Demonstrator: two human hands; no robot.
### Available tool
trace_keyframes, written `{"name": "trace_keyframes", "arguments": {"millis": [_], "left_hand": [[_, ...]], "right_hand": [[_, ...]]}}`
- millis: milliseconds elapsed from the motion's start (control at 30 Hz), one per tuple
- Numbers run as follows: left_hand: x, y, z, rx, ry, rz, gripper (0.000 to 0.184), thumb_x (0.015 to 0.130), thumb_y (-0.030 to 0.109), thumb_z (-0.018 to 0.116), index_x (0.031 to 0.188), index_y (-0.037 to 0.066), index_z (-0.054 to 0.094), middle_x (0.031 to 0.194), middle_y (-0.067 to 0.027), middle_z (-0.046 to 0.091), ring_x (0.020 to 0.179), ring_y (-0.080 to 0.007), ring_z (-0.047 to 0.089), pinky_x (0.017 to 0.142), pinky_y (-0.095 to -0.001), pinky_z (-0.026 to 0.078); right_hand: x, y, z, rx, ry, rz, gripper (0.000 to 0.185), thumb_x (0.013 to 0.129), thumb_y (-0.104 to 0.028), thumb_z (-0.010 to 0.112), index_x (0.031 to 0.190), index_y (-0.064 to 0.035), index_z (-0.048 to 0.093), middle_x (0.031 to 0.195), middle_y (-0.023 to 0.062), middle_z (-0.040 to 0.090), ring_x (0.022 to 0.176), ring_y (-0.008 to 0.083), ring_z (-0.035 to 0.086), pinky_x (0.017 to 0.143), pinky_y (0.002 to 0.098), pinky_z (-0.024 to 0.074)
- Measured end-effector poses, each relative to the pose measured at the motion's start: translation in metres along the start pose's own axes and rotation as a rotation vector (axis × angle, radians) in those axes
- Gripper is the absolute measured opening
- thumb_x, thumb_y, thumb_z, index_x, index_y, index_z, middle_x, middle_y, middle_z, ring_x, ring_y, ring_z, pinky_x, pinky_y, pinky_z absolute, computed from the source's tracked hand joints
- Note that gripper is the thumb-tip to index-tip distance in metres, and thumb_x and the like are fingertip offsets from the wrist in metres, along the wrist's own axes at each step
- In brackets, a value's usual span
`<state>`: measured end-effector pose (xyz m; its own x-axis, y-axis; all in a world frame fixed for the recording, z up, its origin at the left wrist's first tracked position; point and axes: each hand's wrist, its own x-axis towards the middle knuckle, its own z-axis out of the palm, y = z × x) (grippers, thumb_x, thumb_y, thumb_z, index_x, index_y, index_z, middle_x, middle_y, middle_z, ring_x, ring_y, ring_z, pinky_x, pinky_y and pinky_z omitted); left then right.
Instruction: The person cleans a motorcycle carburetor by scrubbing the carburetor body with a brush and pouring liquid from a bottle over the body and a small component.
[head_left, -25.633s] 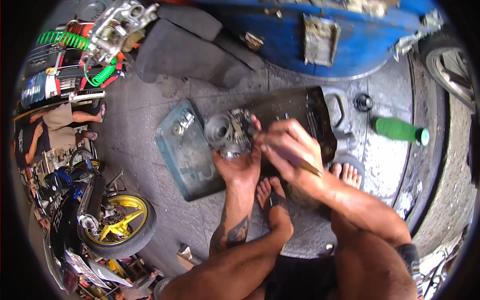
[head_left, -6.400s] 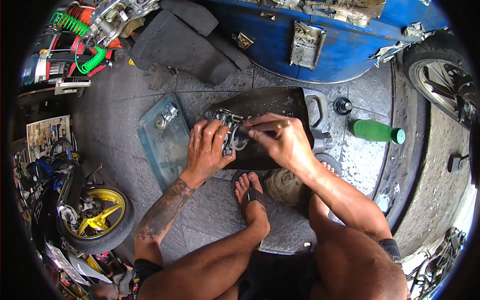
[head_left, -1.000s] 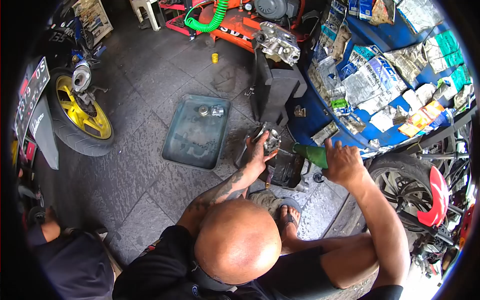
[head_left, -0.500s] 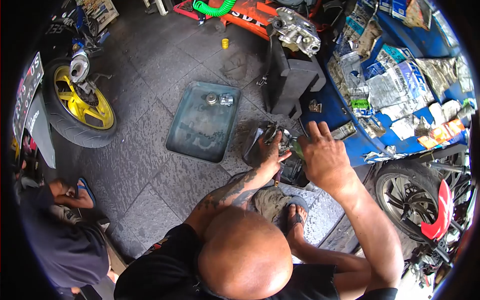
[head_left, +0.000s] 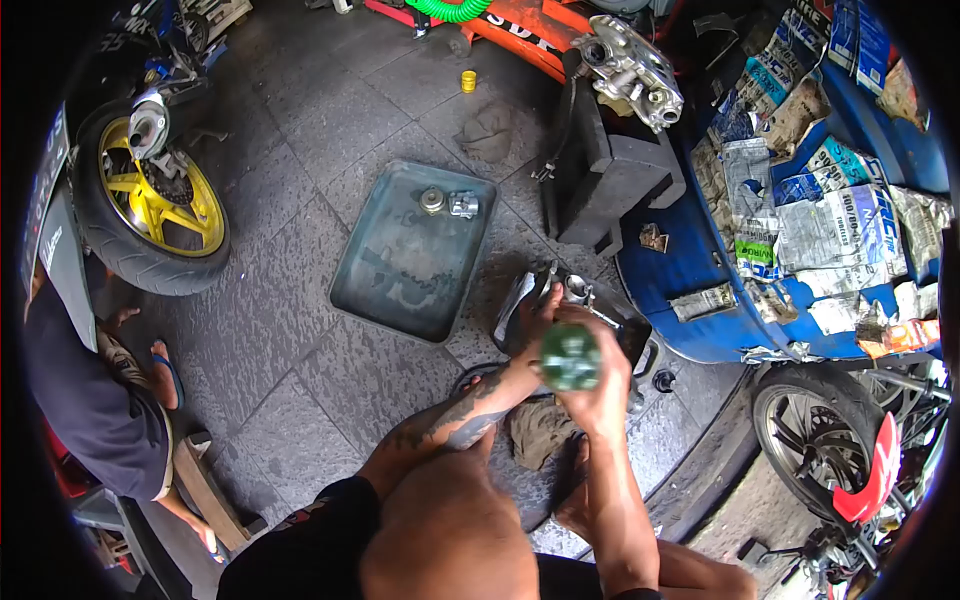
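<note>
My left hand (head_left: 537, 330) grips the near side of a shiny metal engine part (head_left: 574, 288), one finger stretched along it; its other fingers are partly hidden. Just to the right, my right hand (head_left: 602, 385) is wrapped round a green see-through object (head_left: 570, 357) with a round end turned up to the camera. That object is blurred, and its lower part is out of sight. Both hands are close together, over dark and metal pieces on the floor. A crumpled grey-brown rag (head_left: 541, 433) lies below them, near my feet.
Left of my hands lies a grey tray (head_left: 405, 270) with two small metal parts. A blue drum (head_left: 655, 285) with torn labels and a dark metal stand (head_left: 625, 180) bearing an engine part are at right. Motorcycle wheels flank both sides; another person (head_left: 100, 390) sits at left.
My right hand has moved left and down, bringing the green object's round end into view beside my left hand. My left hand stays at the engine part. The camera view has shifted slightly.
</note>
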<state>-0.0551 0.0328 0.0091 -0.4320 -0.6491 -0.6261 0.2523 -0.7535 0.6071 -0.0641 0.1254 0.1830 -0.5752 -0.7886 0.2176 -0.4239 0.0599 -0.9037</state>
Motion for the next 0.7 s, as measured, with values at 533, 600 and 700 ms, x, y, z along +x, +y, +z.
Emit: {"name": "trace_keyframes", "arguments": {"millis": [533,600,700], "left_hand": [[-0.046,0.045,-0.01,0.129,-0.167,0.032,0.055,0.089,0.028,0.075,0.131,0.026,0.04,0.126,0.0013,0.055,0.115,-0.0163,0.054,0.091,-0.0493,0.046],[-0.047,0.041,-0.007,0.075,-0.184,0.095,0.055,0.088,0.018,0.076,0.131,0.019,0.042,0.124,-0.0019,0.057,0.113,-0.0142,0.056,0.097,-0.0354,0.045],[-0.039,0.033,-0.009,0.068,-0.202,0.158,0.05,0.088,0.01,0.074,0.128,0.014,0.045,0.122,-0.0034,0.059,0.113,-0.0143,0.056,0.099,-0.0305,0.045]], "right_hand": [[0.022,-0.011,-0.05,0.298,0.639,0.111,0.059,0.076,-0.02,0.087,0.125,-0.0019,0.059,0.121,0.012,0.068,0.108,0.0179,0.064,0.098,0.0344,0.0501],[0.023,-0.017,-0.052,0.306,0.656,0.126,0.058,0.076,-0.017,0.086,0.125,-0.0009,0.058,0.117,0.0145,0.069,0.104,0.0195,0.066,0.095,0.034,0.0522],[0.026,-0.015,-0.05,0.341,0.676,0.107,0.058,0.076,-0.014,0.086,0.124,0.0002,0.057,0.114,0.0175,0.069,0.101,0.021,0.067,0.093,0.034,0.0533]]}}
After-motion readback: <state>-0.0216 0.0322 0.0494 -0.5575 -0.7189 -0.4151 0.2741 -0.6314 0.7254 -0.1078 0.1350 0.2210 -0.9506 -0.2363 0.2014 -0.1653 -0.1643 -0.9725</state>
